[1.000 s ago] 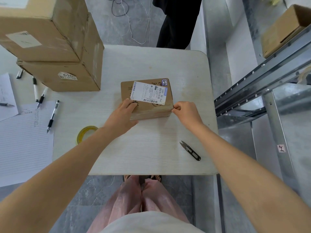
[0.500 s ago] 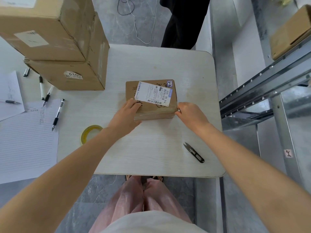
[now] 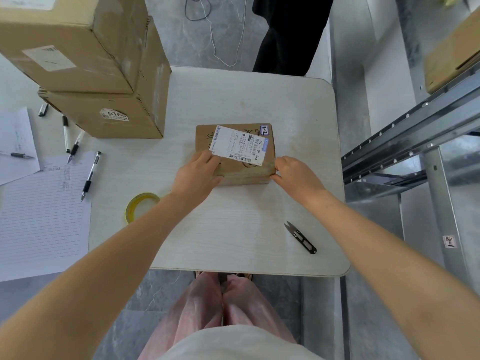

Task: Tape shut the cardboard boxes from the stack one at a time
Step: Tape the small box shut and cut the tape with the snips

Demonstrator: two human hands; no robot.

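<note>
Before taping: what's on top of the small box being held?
A white shipping label and a small sticker marked 2-2 lie on the small box. The left hand covers its near-left corner; anything there is hidden.

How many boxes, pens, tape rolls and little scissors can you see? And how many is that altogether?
Brown cardboard boxes: 4 (three on the table, one on the shelf)
Black-and-white pens: 5
Yellow roll of tape: 1
Small black thread snips: 1
Total: 11
</note>
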